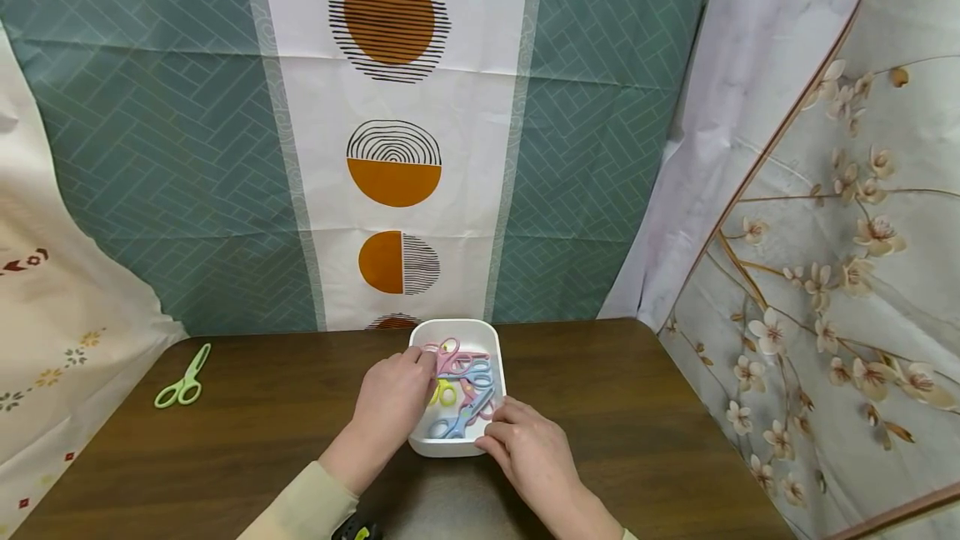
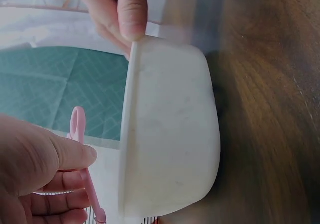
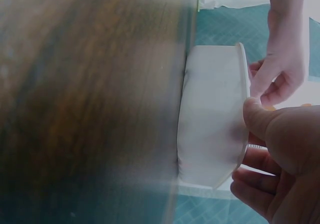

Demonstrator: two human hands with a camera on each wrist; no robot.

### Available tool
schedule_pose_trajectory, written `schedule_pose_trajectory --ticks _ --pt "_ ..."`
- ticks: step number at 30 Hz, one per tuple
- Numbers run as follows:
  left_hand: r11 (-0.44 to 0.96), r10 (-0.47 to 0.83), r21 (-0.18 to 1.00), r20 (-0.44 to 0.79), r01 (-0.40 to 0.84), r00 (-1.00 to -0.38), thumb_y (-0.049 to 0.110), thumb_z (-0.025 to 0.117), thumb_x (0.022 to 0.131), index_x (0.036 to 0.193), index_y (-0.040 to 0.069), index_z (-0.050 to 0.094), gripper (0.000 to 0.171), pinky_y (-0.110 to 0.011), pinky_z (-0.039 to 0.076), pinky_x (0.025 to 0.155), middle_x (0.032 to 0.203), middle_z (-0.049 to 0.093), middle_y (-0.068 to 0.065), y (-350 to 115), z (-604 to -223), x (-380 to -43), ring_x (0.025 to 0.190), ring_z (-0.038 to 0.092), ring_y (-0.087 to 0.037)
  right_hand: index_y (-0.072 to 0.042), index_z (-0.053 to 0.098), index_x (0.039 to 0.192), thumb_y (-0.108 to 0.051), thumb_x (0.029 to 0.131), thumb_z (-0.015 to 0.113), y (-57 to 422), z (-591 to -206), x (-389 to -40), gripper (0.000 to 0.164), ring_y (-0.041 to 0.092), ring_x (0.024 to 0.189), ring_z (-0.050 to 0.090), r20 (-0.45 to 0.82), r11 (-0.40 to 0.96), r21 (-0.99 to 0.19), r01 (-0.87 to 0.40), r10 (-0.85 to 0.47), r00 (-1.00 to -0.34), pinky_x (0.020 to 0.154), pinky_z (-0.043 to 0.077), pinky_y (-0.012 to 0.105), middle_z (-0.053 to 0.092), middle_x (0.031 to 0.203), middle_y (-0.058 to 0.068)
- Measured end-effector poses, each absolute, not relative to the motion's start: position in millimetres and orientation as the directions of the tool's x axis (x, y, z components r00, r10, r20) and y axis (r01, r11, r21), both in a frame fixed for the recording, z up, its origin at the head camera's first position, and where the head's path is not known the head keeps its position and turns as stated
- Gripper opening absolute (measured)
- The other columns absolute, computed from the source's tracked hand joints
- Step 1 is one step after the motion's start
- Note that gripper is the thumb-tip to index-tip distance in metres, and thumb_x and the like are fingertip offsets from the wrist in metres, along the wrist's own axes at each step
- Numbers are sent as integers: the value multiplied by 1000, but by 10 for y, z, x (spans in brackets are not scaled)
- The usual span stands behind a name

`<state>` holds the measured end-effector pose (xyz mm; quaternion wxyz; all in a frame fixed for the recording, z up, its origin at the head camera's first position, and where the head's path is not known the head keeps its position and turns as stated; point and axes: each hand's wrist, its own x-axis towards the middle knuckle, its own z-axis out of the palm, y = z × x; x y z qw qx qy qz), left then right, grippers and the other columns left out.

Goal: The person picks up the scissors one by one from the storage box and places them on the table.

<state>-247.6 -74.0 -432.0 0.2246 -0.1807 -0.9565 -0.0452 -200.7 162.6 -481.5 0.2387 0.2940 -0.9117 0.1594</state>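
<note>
Pink scissors are pinched in the left hand, thumb against the curled fingers, at the left rim of a white tray low in the middle of the head view. In the left wrist view they lie at the lower left, one handle loop rising past the thumb and the other end slanting down below it. Whether they touch what lies in the tray cannot be told.

The right hand is clamped on the tray's rim at its lower right corner, thumb outside and fingers on the other side. Inside the tray an upper pair of blue scissors lies right of the middle, with a lower pair of blue scissors slanting near the bottom. A yellow pair shows at the left, partly covered by the left hand, and further pink scissors overlap among the blue.

Green scissors rest well apart on the brown table, toward the left of the head view, loops downward. Behind hangs a teal curtain with a white central band; a floral cloth fills the right side.
</note>
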Motion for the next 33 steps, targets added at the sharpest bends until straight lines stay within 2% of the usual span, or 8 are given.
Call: schedule_pose_trajectory --ticks 4,9,22,29,33 --pt "932 311 31 447 362 -839 24 96 88 121 6 78 42 -38 65 72 104 77 -12 -796 -4305 -2432 77 68 -25 -20 87 97 -32 96 88 1631 -4813 -2008 12 22 125 71 524 770 -168 -616 -459 -717 96 62 42 78 111 -1" --pt "924 309 55 477 379 -823 19 97 87 113 5 78 36 -37 62 67 96 73 -11 -891 -4321 -2382 73 65 -24 -21 89 98 -32 97 87 1628 -4797 -2013 11 22 124 70 501 778 -175 -604 -458 -735 97 62 42 78 111 -2" --pt "924 303 26 556 380 -774 14 97 83 104 6 78 30 -39 57 62 88 70 -7 -1155 -4409 -2218 70 64 -25 -22 88 95 -33 97 87 1630 -4797 -2017 11 22 124 70 492 789 -161 -593 -457 -741 96 62 41 77 107 -6" --pt "899 341 -16 650 437 -679 8 98 79 99 7 75 30 -39 53 57 83 66 -3 -1334 -4496 -2129 67 62 -25 -23 88 95 -33 96 88 1625 -4789 -2015 11 22 125 70 487 790 -160 -592 -458 -744 97 62 42 77 108 -6" --pt "896 347 -18 652 444 -674 8 99 77 96 9 73 33 -37 51 56 82 63 -1 -1434 -4536 -2078 66 61 -22 -23 89 96 -33 97 88 1621 -4783 -2014 10 22 125 70 476 793 -170 -585 -454 -753 97 62 41 77 108 -6"
